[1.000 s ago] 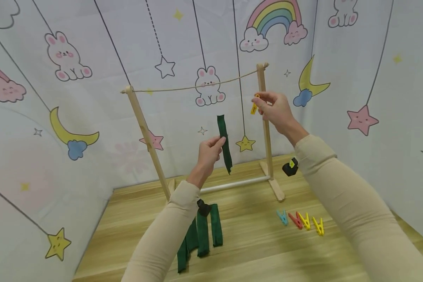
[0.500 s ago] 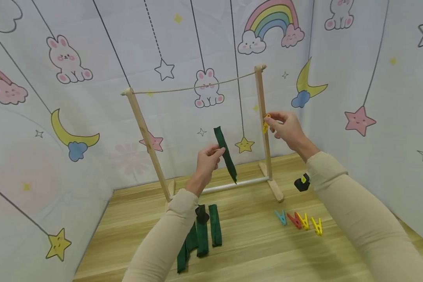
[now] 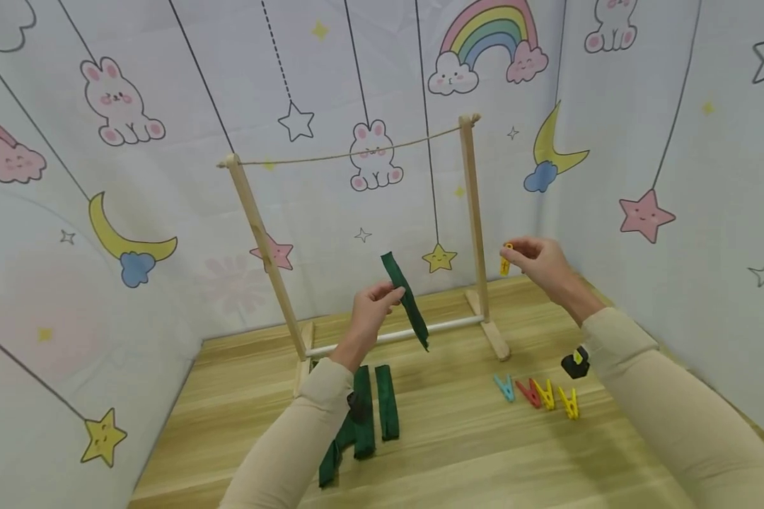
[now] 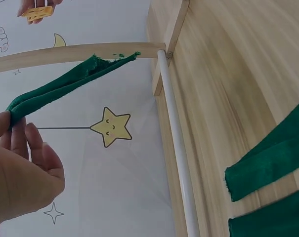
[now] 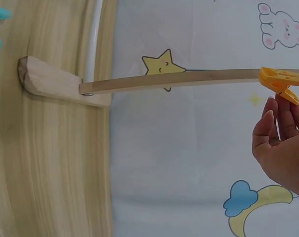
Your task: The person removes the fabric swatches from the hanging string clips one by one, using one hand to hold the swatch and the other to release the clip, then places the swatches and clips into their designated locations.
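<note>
My left hand [image 3: 371, 309] pinches a folded green cloth strip [image 3: 409, 304] between thumb and fingers, in front of the wooden rack. In the left wrist view the strip [image 4: 60, 89] slants away from the fingertips, its far end frayed. To the right of the rack, my right hand [image 3: 543, 268] holds a yellow-orange clothespin [image 3: 505, 260] up off the table. Seen from the right wrist, this clothespin [image 5: 278, 81] sits at the fingertips and overlaps the rack's post. A thin rope [image 3: 331, 160] runs between the tops of the two posts with nothing hanging on it.
Several green strips [image 3: 387, 403] lie on the wooden table [image 3: 458, 452], partly behind the left forearm. Right of them lie a blue clothespin [image 3: 504, 387], a red clothespin [image 3: 528, 393] and two yellow clothespins [image 3: 569, 403]. A white bar [image 3: 446, 328] joins the rack's feet.
My right hand has moved down and to the right with the clothespin, away from the rack's post. The left hand has lowered a little, and the green strip in it slants more.
</note>
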Action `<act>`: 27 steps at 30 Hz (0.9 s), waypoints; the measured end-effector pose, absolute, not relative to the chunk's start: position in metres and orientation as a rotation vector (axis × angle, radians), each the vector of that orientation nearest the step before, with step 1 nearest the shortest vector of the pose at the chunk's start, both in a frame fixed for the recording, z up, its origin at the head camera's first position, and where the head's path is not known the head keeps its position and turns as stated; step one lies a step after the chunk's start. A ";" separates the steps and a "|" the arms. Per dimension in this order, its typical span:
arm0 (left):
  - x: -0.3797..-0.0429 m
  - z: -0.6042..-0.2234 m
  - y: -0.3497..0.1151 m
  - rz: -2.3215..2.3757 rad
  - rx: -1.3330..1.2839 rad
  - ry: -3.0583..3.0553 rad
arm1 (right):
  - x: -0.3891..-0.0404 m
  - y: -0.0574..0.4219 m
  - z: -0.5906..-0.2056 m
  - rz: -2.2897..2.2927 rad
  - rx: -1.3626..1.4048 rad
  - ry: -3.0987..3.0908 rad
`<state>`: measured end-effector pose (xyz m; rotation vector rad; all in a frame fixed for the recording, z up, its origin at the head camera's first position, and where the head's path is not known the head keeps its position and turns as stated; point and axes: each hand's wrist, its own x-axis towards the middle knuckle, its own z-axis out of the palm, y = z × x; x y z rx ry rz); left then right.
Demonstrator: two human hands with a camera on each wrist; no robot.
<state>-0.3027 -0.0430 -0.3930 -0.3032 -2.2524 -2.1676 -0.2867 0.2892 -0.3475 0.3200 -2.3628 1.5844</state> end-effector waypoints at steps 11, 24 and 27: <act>-0.291 -0.408 -0.047 -2.350 -0.288 -2.176 | -0.261 0.313 -0.384 1.468 0.263 -2.509; -0.279 -0.437 -0.052 -2.445 -0.274 -2.170 | -0.224 0.334 -0.434 1.385 0.188 -2.661; -0.276 -0.443 -0.052 -2.436 -0.294 -2.193 | -0.219 0.336 -0.441 1.362 0.139 -2.680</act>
